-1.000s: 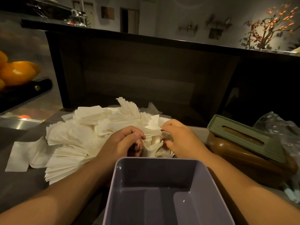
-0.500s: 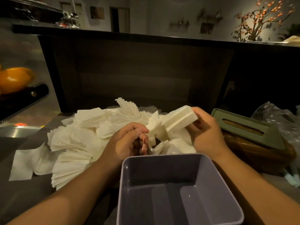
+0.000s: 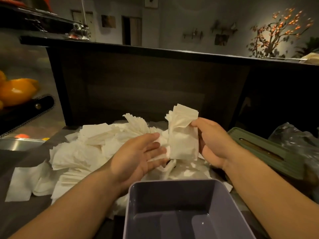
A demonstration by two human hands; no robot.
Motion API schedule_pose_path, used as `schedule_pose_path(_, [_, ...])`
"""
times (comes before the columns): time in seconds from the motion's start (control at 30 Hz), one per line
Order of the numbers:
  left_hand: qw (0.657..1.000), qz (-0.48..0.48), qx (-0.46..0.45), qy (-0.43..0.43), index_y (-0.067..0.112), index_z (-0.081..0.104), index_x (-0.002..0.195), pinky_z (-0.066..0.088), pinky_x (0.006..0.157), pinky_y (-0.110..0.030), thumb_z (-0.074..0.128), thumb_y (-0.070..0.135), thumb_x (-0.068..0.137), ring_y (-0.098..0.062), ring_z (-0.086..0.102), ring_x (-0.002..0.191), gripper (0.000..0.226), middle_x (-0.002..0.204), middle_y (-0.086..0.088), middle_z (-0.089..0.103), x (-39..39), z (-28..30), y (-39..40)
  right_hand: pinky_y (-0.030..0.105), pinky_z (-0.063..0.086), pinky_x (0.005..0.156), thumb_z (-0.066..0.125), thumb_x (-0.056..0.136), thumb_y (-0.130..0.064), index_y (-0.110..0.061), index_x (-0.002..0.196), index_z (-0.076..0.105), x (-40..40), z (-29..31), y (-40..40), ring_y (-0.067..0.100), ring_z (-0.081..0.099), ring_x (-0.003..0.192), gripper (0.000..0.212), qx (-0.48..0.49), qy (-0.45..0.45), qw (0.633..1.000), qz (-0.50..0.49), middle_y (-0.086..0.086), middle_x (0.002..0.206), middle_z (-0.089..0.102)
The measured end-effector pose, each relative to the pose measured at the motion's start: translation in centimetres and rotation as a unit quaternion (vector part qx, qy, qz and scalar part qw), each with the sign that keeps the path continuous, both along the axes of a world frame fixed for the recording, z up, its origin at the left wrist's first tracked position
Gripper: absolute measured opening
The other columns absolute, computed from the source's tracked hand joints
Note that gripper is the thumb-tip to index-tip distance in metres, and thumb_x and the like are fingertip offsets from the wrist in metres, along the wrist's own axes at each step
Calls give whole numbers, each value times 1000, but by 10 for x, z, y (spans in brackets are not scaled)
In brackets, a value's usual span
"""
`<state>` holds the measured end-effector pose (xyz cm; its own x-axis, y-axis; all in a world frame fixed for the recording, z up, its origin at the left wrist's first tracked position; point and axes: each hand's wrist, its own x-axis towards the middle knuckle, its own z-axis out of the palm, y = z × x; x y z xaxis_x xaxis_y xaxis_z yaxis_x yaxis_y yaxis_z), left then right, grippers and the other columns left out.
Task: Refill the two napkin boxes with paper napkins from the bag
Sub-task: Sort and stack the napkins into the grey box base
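A large heap of white paper napkins (image 3: 89, 149) covers the dark table. My right hand (image 3: 212, 144) grips a thick stack of napkins (image 3: 183, 135), held upright above the heap. Just left of that stack is my left hand (image 3: 138, 157), fingers spread, palm turned toward it and touching its lower edge. A grey-purple napkin box (image 3: 172, 188) stands open and empty right in front of me. A second napkin box (image 3: 269, 152), brown with a green slotted lid on it, sits to the right.
A crumpled clear plastic bag (image 3: 296, 138) lies at the far right behind the lidded box. Oranges (image 3: 15, 90) sit in a dark basket at the left above a metal tray (image 3: 17, 144). A dark counter wall (image 3: 146, 83) rises behind the heap.
My right hand lifted a stack of napkins out of the heap and turned it upright. My left hand opened from a loose curl and moved against the stack.
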<state>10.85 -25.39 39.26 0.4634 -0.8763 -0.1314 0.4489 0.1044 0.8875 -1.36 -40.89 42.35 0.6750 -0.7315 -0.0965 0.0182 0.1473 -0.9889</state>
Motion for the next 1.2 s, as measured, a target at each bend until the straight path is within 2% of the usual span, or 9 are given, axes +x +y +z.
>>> schedule_pose_path(0.13, [998,-33,-23,-47,11,59,128,56,87,-39,78,45,73,-32,66,111,67,121,-14,68,-1,-3,2,49,58,86,61,91,-40,-17,121,69,-6,-8,14,30,73,101,38,94,-48,988,115,11,107,76])
schedule_pose_path(0.23, [983,-120,-49,-128,15,59,124,57,84,-34,66,39,86,-26,69,107,45,113,-6,72,-3,-1,5,55,55,97,66,77,-42,-19,129,64,-4,-20,22,31,71,110,57,48,-55,988,134,12,117,74])
schedule_pose_path(0.3, [979,-95,-65,-171,22,47,135,57,86,-35,68,33,82,-25,66,111,57,119,-3,68,-2,-2,3,54,55,99,65,79,-36,-20,134,60,-2,-21,24,28,71,112,58,18,-70,988,139,9,120,74])
schedule_pose_path(0.4, [993,-34,-80,-79,26,46,140,57,88,-44,80,39,68,-31,65,113,81,130,-9,63,0,-4,3,48,59,92,57,85,-33,-22,127,65,-4,-24,27,27,71,111,44,17,-131,978,159,11,120,73])
schedule_pose_path(0.57, [987,-151,-46,22,7,54,135,58,80,-35,92,52,50,-28,71,95,103,113,-16,69,3,-8,6,38,61,69,56,92,-41,-28,120,62,-7,-25,22,22,77,86,31,13,-90,990,109,5,98,77])
schedule_pose_path(0.7, [981,-183,-62,-28,21,58,131,54,93,-42,77,43,73,-31,64,115,65,126,-13,65,-1,-7,1,38,63,77,54,102,-34,-30,122,62,-1,-28,18,18,76,91,22,-68,17,993,97,-4,99,78])
schedule_pose_path(0.83, [980,-82,-104,-148,34,43,135,57,82,-33,63,20,82,-21,66,112,58,121,0,67,-4,-9,-6,40,64,79,58,100,-30,-27,121,64,1,-30,20,20,76,94,22,-48,32,994,89,0,103,78])
schedule_pose_path(1.07, [982,34,-180,-44,34,32,146,59,85,-38,74,1,74,-26,69,108,90,116,-1,72,-1,-13,-4,24,58,66,55,102,-32,-26,113,65,1,-30,22,13,72,91,16,-138,66,986,72,-5,103,74])
schedule_pose_path(1.2, [980,28,-172,97,14,51,135,61,80,-37,63,20,90,-27,70,105,47,120,-10,70,-2,-12,-3,33,60,74,53,103,-31,-26,117,66,1,-32,25,17,74,92,20,-110,11,991,71,-3,103,76])
